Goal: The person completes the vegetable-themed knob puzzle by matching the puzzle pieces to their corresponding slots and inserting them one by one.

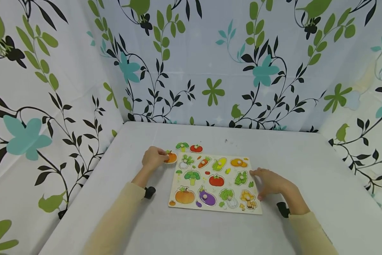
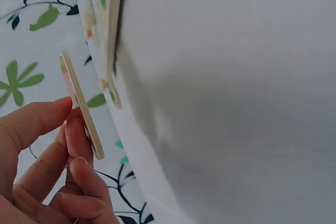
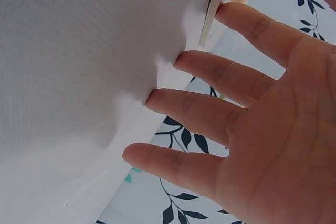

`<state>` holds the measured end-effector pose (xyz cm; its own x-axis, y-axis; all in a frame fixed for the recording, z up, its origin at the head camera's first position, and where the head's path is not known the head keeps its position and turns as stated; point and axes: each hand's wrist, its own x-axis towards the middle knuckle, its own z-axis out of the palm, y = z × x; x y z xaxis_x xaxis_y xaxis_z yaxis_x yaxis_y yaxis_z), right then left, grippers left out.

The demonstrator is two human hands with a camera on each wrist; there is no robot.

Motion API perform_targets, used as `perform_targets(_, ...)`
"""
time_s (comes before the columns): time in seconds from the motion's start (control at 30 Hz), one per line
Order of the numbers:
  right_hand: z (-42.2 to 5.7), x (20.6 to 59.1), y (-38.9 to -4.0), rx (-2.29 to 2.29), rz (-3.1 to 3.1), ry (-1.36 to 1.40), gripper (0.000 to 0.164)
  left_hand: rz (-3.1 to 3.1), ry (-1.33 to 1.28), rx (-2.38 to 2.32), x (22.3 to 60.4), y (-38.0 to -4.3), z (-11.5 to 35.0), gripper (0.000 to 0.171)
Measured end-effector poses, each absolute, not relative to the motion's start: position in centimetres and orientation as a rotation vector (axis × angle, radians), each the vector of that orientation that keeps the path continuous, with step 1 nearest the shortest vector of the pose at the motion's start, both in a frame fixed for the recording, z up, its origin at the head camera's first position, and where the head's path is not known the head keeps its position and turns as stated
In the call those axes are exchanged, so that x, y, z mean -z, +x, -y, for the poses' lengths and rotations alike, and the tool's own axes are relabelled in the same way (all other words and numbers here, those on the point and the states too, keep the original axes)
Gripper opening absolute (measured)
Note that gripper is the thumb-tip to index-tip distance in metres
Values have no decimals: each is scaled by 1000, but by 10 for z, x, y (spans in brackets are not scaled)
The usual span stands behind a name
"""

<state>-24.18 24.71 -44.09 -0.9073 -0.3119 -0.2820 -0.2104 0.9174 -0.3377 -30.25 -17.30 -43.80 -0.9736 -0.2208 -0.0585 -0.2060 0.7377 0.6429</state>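
My left hand (image 1: pixel 153 158) pinches a wooden pumpkin puzzle piece (image 1: pixel 172 157) by its knob, just off the back left corner of the puzzle board (image 1: pixel 213 209). In the left wrist view the piece (image 2: pixel 82 108) appears edge-on and tilted, raised off the table. My right hand (image 1: pixel 269 180) lies along the board's right side, fingers spread and straight, a fingertip at the edge (image 3: pixel 212 17). Knobbed pieces such as an eggplant (image 1: pixel 207 197), carrot (image 1: pixel 203 163) and corn (image 1: pixel 219 164) sit in the board. Its pumpkin (image 1: pixel 184 196), broccoli (image 1: pixel 192 177) and tomato (image 1: pixel 216 181) spots show no knob.
Behind the board, a loose broccoli piece (image 1: pixel 182 146) and a loose tomato piece (image 1: pixel 196 148) lie side by side on the white table (image 1: pixel 216 233). A patterned leaf-and-flower curtain (image 1: pixel 191 71) closes off the back and sides.
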Motion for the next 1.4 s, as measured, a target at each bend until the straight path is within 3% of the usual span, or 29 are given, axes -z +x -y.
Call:
perform_targets(0.3, -249, 438, -243, 418, -2728, -385, 96, 2989, 132, 1228, 428, -237, 149, 12)
perform_targets(0.53, -246, 434, -244, 435, -2717, -376, 96, 3100, 59, 1123, 433, -208, 133, 11)
perform_targets(0.9, -247, 437, -244, 448, -2723, -377, 97, 3151, -57, 1023, 448, -202, 122, 14)
perform_targets(1.23, -250, 434, -243, 432, -2736, -387, 98, 3150, -50, 1028, 446, -202, 115, 16)
perform_targets(1.4, -248, 436, -243, 447, -2723, -387, 97, 3162, 20, 1027, 438, -214, 126, 25)
